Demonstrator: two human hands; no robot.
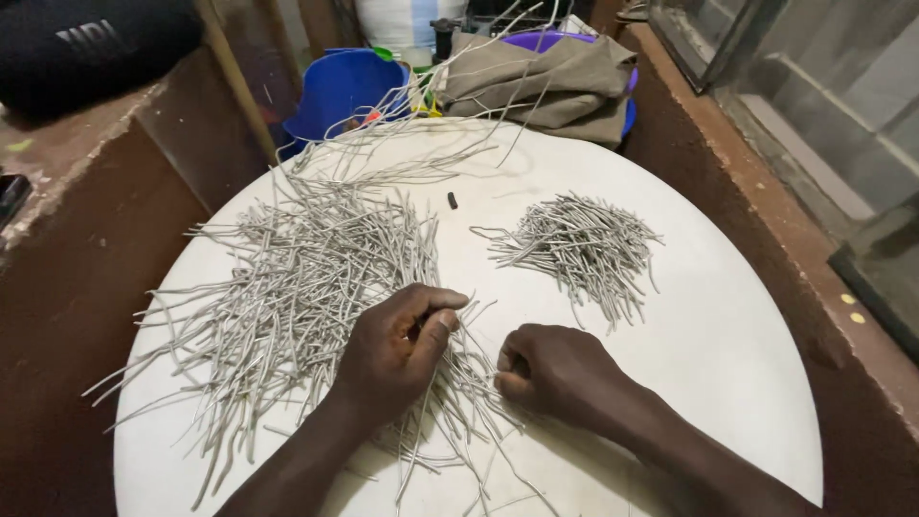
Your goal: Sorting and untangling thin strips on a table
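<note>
Amid grey strands — both hands.

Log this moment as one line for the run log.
left hand: pinching grey strands in large pile | right hand: fist closed at pile's edge, hold unclear | small pile: apart, to right | white round table
</note>
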